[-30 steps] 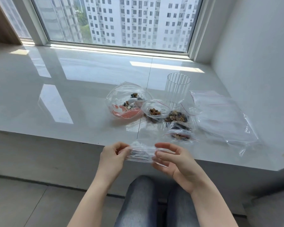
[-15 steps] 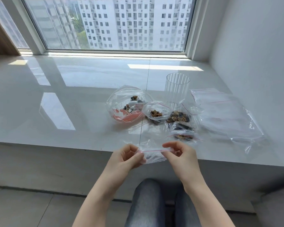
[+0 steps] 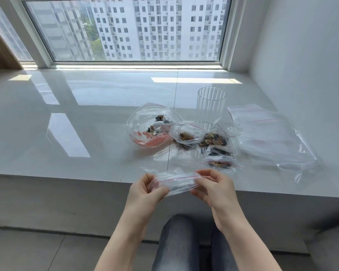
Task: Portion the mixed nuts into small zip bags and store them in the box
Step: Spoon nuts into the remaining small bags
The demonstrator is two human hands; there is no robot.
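a: nearest the camera, left hand [image 3: 147,189] and right hand [image 3: 213,187] each pinch one end of a small zip bag [image 3: 175,182], held in the air just in front of the ledge [image 3: 86,133] edge. red seal line runs between the two pinches.

b: step in hand?

a: judged: working the seal of this bag, either opening it for filling or pressing it shut. contents blurred; something dark may sit inside, cannot tell. next move calls for running thumb and fingers evenly along the red strip, bag kept level so nothing spills.

b: counts, going outward?

a: on the ledge just beyond the hands, about four filled small bags [image 3: 213,141], overlapping, so the count is approximate. left of them, one big source bag [image 3: 151,126], mouth open, a few mixed nuts [image 3: 159,119] left plus something orange. right, one stack of empty bags [image 3: 266,133]; number not countable. behind, one ribbed clear cup [image 3: 211,103], upright.

b: the box?

a: none seen. farthest, the window [image 3: 125,28].
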